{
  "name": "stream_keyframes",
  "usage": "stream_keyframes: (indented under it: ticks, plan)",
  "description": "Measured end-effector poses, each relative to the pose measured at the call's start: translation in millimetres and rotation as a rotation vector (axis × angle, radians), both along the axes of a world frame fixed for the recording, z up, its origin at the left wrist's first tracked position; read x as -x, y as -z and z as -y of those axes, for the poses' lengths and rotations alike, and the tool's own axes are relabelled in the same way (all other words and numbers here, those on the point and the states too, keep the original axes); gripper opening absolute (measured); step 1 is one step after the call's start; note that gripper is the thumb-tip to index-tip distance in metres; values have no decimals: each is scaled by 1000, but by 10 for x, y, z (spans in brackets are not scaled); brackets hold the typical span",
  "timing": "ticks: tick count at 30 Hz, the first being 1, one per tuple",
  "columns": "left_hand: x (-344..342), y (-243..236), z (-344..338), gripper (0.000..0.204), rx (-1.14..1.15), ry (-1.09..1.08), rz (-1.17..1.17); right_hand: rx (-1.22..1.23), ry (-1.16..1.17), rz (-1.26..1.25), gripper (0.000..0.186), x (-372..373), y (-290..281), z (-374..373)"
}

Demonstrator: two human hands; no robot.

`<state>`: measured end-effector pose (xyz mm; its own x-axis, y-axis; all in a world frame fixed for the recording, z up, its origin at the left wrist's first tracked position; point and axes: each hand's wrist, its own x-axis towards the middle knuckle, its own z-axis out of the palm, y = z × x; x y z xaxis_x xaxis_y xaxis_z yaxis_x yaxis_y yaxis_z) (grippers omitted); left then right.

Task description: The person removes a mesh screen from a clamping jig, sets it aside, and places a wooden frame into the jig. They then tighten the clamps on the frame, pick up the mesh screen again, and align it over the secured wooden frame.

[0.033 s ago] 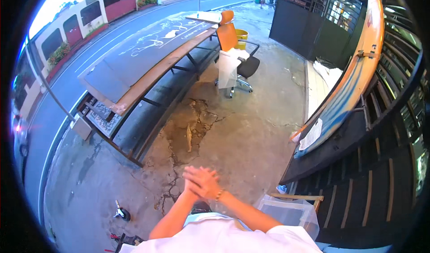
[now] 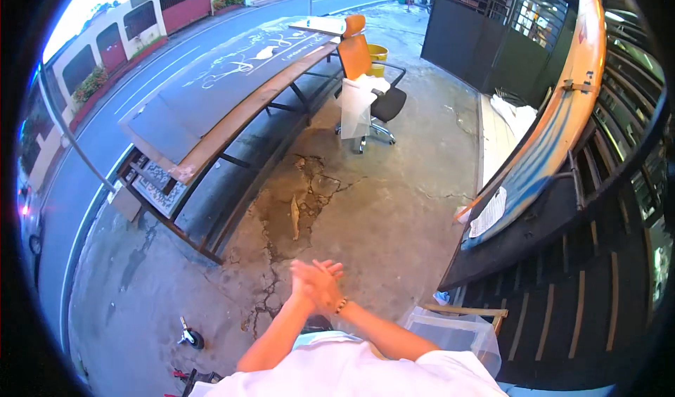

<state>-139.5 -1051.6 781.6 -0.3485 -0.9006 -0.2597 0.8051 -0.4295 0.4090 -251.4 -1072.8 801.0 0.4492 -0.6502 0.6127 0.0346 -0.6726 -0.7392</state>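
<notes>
In front of my chest, my two bare hands meet palm to palm, crossed over one another. My left hand (image 2: 301, 282) is partly covered by my right hand (image 2: 325, 291). Fingers look stretched out rather than curled, and some fingertips poke out at the far side. No object shows between the palms, though the space where they press together is hidden. A beaded bracelet (image 2: 342, 305) circles my right wrist. Below the hands is cracked concrete floor (image 2: 380, 235), with a tan, leaf-like scrap (image 2: 295, 218) lying on a broken patch just beyond them.
A long dark-topped table (image 2: 232, 91) stands ahead left by the road. Past the crack is an orange-backed office chair (image 2: 355, 59) draped with white material; a yellow bucket (image 2: 377, 54) sits behind. An orange-and-blue surfboard (image 2: 555, 130) leans right. A caster wheel (image 2: 193, 337) and clear plastic bin (image 2: 450, 330) are nearby.
The fingers have shifted slightly against each other and look a little more spread. Both hands stay pressed together in nearly the same place.
</notes>
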Motion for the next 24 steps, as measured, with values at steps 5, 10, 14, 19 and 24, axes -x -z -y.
stream_keyframes:
  ticks: [5,10,14,19,24]
  plan:
    - [-168,-617,1340,77,-29,-67,457,-234,213,-94,54,-98,393,1472]
    - [54,-1301,2604,59,685,47,952,-1605,22,693,62,295,460,2847]
    - [67,-875,3712,55,1460,-89,1811,-1466,-467,1088,52,228,-296,3606]
    - [-166,-248,4979,45,906,201,1702,-1330,65,807,25,506,-256,4415]
    - [-1430,1530,5386,35,313,234,1990,-1485,-32,859,31,1477,394,5755]
